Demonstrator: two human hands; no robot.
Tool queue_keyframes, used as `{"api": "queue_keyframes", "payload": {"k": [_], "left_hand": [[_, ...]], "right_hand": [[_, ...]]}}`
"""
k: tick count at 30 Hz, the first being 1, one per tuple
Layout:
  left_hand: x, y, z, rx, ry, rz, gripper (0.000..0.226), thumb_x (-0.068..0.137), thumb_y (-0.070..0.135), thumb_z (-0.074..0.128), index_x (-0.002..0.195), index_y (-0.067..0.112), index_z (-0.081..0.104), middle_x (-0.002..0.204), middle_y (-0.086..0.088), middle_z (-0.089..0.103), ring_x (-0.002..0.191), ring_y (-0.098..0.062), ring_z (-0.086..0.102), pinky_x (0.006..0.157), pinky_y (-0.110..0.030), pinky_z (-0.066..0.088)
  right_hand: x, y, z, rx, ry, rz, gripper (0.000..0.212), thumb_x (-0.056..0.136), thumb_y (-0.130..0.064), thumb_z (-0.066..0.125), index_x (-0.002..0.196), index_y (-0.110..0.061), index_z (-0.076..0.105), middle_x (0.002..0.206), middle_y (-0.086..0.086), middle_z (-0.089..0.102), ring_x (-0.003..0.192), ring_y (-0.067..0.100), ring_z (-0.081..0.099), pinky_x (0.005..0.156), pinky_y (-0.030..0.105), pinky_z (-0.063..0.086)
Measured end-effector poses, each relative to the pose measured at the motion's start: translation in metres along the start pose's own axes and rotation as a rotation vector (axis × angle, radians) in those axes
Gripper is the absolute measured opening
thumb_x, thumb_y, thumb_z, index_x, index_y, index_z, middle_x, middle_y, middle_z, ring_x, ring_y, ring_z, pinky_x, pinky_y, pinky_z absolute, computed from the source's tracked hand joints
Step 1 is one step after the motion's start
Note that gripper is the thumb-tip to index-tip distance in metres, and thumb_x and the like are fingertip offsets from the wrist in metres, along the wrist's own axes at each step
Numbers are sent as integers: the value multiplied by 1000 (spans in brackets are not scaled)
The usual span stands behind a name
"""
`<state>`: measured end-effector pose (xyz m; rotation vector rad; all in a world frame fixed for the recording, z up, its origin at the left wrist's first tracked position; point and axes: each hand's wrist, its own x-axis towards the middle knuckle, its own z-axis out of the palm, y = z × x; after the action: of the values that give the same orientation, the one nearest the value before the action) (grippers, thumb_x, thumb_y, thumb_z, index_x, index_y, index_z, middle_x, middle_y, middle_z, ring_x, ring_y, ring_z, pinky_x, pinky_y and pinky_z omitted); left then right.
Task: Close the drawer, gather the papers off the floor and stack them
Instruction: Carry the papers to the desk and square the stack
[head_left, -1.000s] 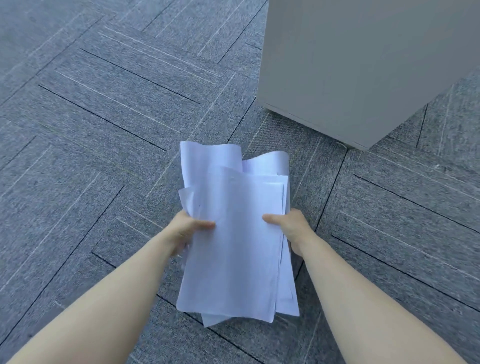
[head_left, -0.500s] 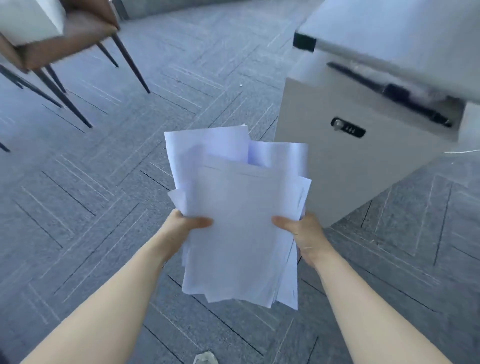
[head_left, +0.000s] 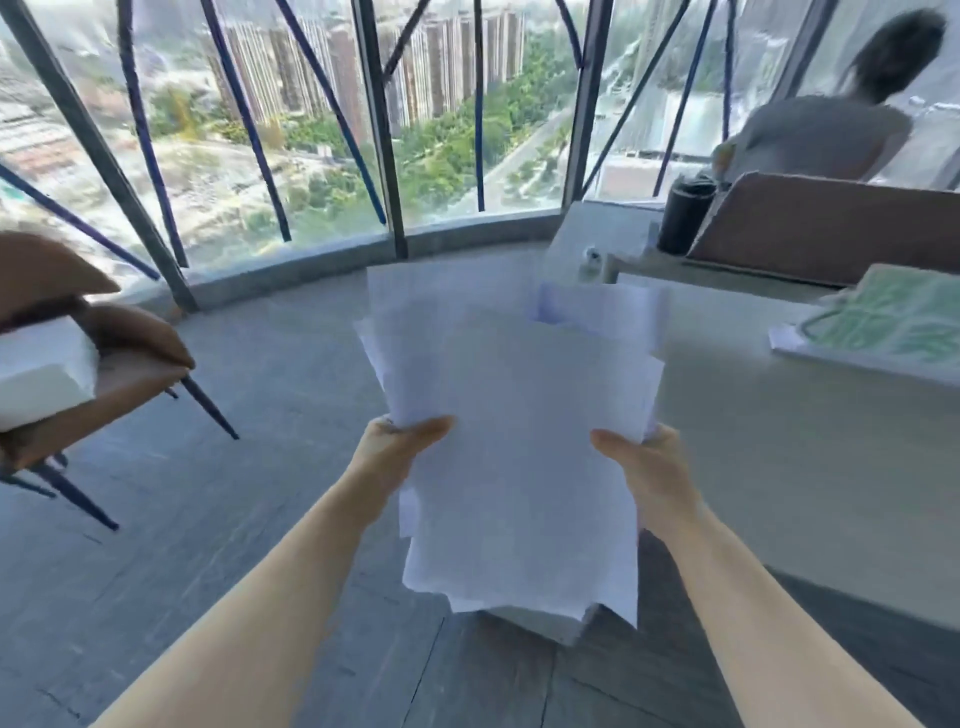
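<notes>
A loose bundle of white papers (head_left: 519, 415) hangs in the air in front of me, its sheets uneven at the top and bottom edges. My left hand (head_left: 400, 441) pinches the bundle's left edge with the thumb on top. My right hand (head_left: 639, 462) grips the right edge the same way. The bundle is held at about the height of the pale desk top (head_left: 779, 467) on the right, near its left edge. The top corner of the white drawer cabinet (head_left: 545, 621) shows just under the papers; the drawer front is hidden.
A brown chair (head_left: 104, 364) with dark legs and a white box on its seat stands at the left. On the desk lie a green-patterned bag (head_left: 893, 317) and a black bottle (head_left: 685, 213). A person sits at the far right by the windows. Grey carpet floor lies between.
Both hands have lifted the papers from near the floor up to desk height. My view has swung up from the carpet and cabinet to the windows and desk.
</notes>
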<state>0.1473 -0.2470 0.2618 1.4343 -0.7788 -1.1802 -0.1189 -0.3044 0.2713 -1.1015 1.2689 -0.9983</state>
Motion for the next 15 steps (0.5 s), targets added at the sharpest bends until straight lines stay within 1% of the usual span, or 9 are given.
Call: {"api": "queue_keyframes", "payload": {"k": [1,3,6,8,10,11,12,14,15], "left_hand": [[15,2,22,4,17,0,23,73,19,81,92,6,76,81,-6,79,69,-21,73,63,-29,59],[44,3,65,26,41,-24,21,68,25,84,82,13,75,70,0,76,59,-15,70,56,-26,55],[95,-4,133,44,28,-66,47,45,45,83,81,16,76,65,2,75,60,-18,67,63,-30,51],[130,-16,178,40,11,-120,50,60,45,80,96,11,74,63,5,75,60,-18,68,61,-28,51],[156,-34,218,12,-42,-224,29,81,33,75,100,12,71,76,0,79,66,-19,73,55,-27,55],[164,-46,234,26,-73,-295,26,81,30,76,101,14,70,85,-3,79,73,-22,75,56,-29,58],[172,-60,247,57,-101,-356,34,76,29,80,105,14,69,93,-7,79,80,-25,76,61,-34,61],[186,-87,268,131,-113,-424,58,62,25,82,115,10,65,104,-13,77,90,-32,75,76,-48,62],[192,-97,275,173,-76,-428,59,60,21,80,116,7,64,105,-15,76,91,-33,74,80,-51,61]], "right_hand": [[11,-6,-17,10,41,10,16,76,-3,72,74,-18,79,91,18,77,85,39,72,83,59,55],[41,-10,-53,10,97,13,17,80,4,69,82,-11,77,89,14,78,73,24,74,72,37,58],[100,-6,-111,-57,88,35,22,81,7,66,100,-3,72,81,6,75,47,3,65,49,17,52],[143,4,-148,-69,70,111,24,80,8,67,101,-1,72,81,8,73,47,4,66,48,17,53],[180,21,-183,-65,60,202,26,79,5,72,105,0,72,87,7,75,65,12,73,69,28,59],[195,30,-198,-67,51,268,29,78,0,75,106,1,72,93,10,75,76,19,73,79,35,58],[208,40,-213,-83,52,342,31,77,-5,77,107,1,71,99,12,74,83,24,72,82,38,56],[228,59,-237,-137,55,460,35,76,-11,79,108,-2,67,105,14,71,86,25,68,73,33,53],[236,69,-244,-149,63,490,40,76,-10,78,113,-3,62,109,15,69,88,26,67,70,32,51]]}}
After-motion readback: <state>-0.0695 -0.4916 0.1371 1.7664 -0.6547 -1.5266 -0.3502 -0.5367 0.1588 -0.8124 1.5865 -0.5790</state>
